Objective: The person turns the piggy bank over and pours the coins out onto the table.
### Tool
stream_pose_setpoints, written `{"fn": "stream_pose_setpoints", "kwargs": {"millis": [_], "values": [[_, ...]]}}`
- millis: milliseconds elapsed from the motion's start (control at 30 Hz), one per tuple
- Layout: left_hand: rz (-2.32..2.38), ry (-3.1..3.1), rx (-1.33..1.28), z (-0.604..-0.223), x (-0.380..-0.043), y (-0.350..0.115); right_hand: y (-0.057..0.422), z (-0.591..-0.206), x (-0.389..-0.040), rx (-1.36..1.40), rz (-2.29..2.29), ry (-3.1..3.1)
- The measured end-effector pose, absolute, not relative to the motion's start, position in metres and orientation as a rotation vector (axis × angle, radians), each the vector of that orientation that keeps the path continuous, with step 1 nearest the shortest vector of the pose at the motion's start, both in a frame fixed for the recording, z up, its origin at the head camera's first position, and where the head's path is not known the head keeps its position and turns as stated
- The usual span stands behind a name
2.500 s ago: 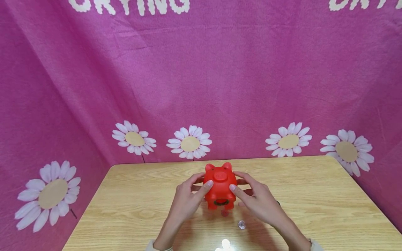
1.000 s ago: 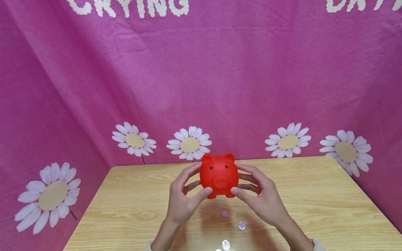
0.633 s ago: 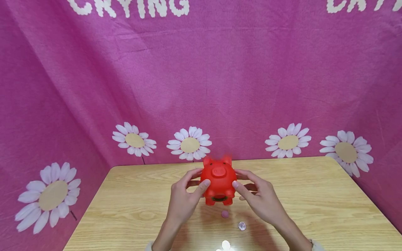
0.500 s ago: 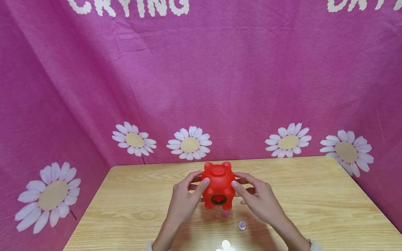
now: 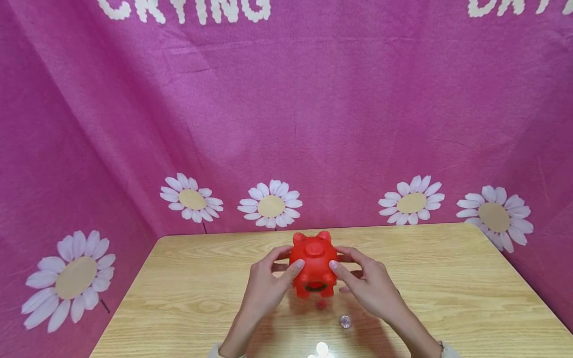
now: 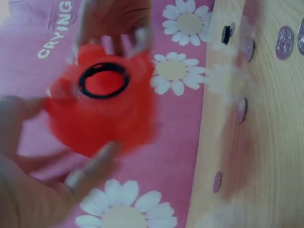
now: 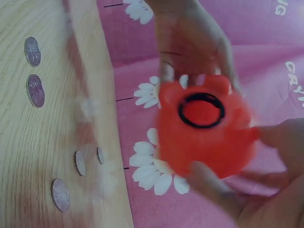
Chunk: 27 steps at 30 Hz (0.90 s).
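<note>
Both hands hold a red piggy bank (image 5: pixel 313 268) over the table, one on each side. Thumbs lie on its front, and the other fingers wrap round its sides. My left hand (image 5: pixel 266 288) grips its left side and my right hand (image 5: pixel 371 288) its right. The snout points upward and the underside tips toward me. In the wrist views, a round belly hole with a black rim (image 6: pixel 81 85) shows uncovered between the legs. Motion blurs the piggy bank there. Below it on the table lies a silver coin (image 5: pixel 344 321), with another bright coin (image 5: pixel 322 348) nearer me.
Several more coins (image 7: pixel 35 90) lie scattered on the wooden table (image 5: pixel 188 278). A small black piece (image 6: pixel 225 34) sits near a coin in the left wrist view. A pink curtain (image 5: pixel 335 124) with daisies hangs behind and to the left of the table.
About a second ago the piggy bank faced me level and higher up. Since then both hands have lowered it and tipped its belly toward me, with small rocking. The grip is the same.
</note>
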<state>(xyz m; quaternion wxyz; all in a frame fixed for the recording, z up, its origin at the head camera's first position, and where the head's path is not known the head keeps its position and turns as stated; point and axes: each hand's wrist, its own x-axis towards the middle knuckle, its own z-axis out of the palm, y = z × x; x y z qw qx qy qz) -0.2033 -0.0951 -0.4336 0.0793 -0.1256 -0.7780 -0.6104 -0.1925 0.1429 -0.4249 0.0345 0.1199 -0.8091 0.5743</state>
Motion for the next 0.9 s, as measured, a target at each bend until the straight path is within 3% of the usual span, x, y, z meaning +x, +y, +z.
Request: {"fn": "stream_pose_setpoints", "kwargs": {"millis": [200, 300, 667, 900], "values": [[-1.757, -1.640, -1.020, -0.4283, -0.2037, -0.0973, 0.1481, -0.4159, -0.1868, 0.844, 1.807, -1.946], [-1.777, -1.584, -1.091, -0.4284, -0.2052, -0.0976, 0.1479, -0.4153, -0.1866, 0.871, 1.823, -1.913], [-1.782, -1.690, -0.990, -0.4313, -0.2065, -0.0980, 0.1482, -0.4191, -0.1902, 0.783, 1.793, -2.027], [-1.797, -2.048, -0.537, -0.4265, -0.1986, -0.0961, 0.1459, -0.4215, -0.1897, 0.596, 1.750, -2.224]]}}
